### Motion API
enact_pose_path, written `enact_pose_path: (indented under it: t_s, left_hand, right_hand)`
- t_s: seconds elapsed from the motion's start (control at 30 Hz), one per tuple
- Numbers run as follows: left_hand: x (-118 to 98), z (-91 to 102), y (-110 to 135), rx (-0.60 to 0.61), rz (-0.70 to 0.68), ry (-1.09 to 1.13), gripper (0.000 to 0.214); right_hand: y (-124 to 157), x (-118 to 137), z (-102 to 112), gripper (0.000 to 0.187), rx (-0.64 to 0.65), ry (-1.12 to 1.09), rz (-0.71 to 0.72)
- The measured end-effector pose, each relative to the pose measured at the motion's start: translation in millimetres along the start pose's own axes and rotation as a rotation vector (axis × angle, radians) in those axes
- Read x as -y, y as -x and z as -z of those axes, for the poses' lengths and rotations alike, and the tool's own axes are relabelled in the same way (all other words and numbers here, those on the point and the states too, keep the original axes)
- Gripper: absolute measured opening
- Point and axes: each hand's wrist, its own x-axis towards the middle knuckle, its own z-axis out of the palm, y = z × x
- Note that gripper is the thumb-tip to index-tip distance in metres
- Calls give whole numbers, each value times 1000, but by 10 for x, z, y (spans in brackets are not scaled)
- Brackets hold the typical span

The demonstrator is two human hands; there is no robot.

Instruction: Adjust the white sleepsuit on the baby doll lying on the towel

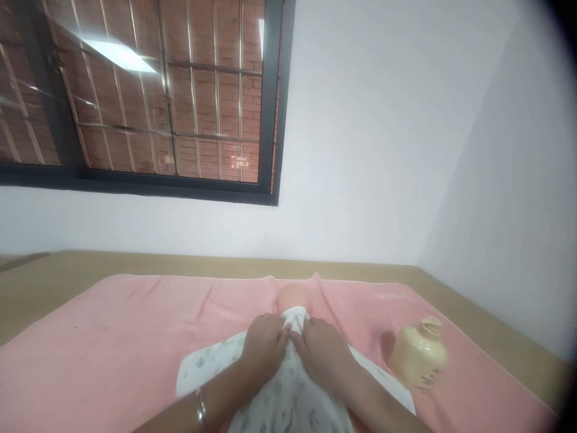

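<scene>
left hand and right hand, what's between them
A gathered stretch of white patterned cloth lies between the left hand and the right hand, both of which grip it; the head view shows this.

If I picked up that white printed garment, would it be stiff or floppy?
The white printed garment would probably flop, because it bunches into folds between the left hand and right hand. It's likely light too, since its side parts look thin, spread out over the pink blanket.
</scene>
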Motion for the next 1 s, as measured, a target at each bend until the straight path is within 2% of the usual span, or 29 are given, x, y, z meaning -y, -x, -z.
enact_pose_path:
  t_s: [0.17,0.27,0.33,0.43,0.5,0.57,0.63,0.7,0.77,0.87,0.93,1.0]
  left_hand:
    - [12,-38,48,-65,-107,-21,36]
    - [-14,7,27,-18,-31,3,38]
    - [-26,52,-7,58,100,41,40]
    - [-18,84,-45,170,244,109,46]
    - [-1,61,-43,169,241,104,48]
    - [13,15,-23,99,157,64,45]
    - [14,-25,-3,20,46,38,41]
    - [4,-35,-4,-1,8,43,38]
    - [-10,-11,-27,33,88,80,38]
    - [-16,49,-65,146,238,159,42]
    - [-12,68,-66,193,271,180,46]
    - [-12,60,-48,153,235,145,48]
  right_hand:
    - [-106,-187,38,64,152,-237,-59]
    - [-133,-217,12,68,210,-253,-87]
    - [-108,-159,-15,65,157,-162,-80]
    - [-33,-24,-45,46,28,25,3]
    - [-4,16,-55,31,-5,108,62]
    - [-25,-23,-64,26,24,147,68]
    - [-87,-121,-76,29,96,155,52]
    - [-147,-212,-86,36,163,128,50]
    - [-161,-233,-81,39,190,118,62]
    - [-85,-129,-47,29,158,199,126]
    - [-31,-60,-25,24,105,239,152]
    - [-30,-68,-23,28,76,200,109]
